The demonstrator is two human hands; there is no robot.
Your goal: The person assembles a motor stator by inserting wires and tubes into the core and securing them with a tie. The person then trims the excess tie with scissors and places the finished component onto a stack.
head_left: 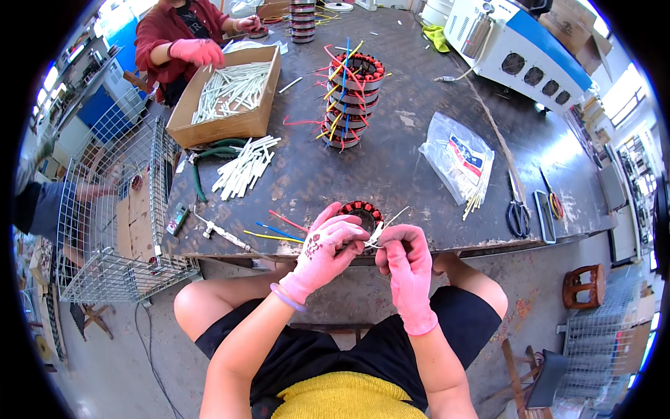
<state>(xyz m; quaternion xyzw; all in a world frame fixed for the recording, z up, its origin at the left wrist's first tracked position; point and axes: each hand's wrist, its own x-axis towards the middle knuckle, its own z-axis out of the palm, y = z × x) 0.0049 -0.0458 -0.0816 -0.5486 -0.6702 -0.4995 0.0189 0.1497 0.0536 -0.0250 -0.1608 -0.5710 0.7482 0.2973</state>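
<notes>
A small motor stator [362, 208] with red windings lies at the table's near edge, partly hidden by my gloved hands. My left hand [328, 244], in a pink glove, is closed at its near left side. Red, blue and yellow lead wires [274, 236] stick out to the left from behind that hand. In a pinch, the fingers of my right hand [406, 262], also gloved in pink, hold a thin white cable tie [377, 235] beside the stator. One thin end of it points up and right. Exactly what the left fingertips grip is hidden.
Beyond stands a stack of stators [352, 98] with coloured wires. White sleeves [244, 166] lie by a cardboard box [269, 105]; a co-worker's gloved hand [197, 52] is over it. At right are a plastic bag [457, 157], scissors [518, 216] and a phone [544, 216].
</notes>
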